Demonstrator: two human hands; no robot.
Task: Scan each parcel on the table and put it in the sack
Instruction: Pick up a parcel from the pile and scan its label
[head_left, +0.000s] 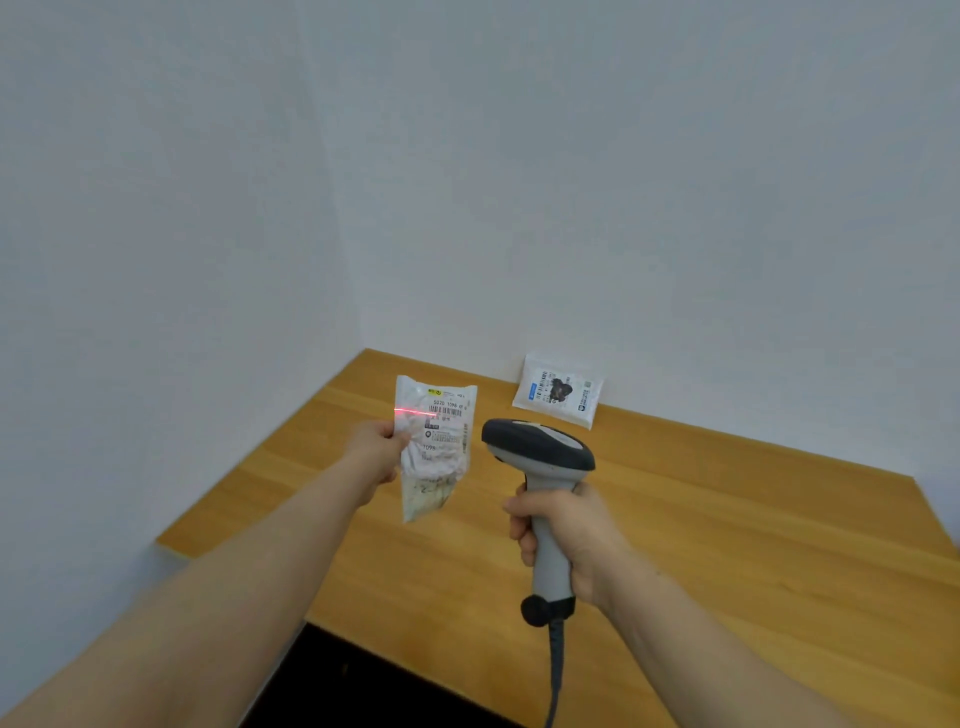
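Observation:
My left hand (376, 451) pinches the left edge of a white plastic parcel (434, 447) and holds it upright above the wooden table (727, 545), label side toward me. A red scan line falls across the barcode near the parcel's top. My right hand (566, 540) grips the grey handle of a barcode scanner (540, 452), whose dark head points at the parcel from its right. A second white parcel (558, 389) with a printed label leans against the wall at the back of the table. No sack is in view.
The table stands in a corner between two white walls. The scanner's coiled cable (555, 670) hangs down past the table's front edge. A dark area (363, 686) lies below the table's near left corner.

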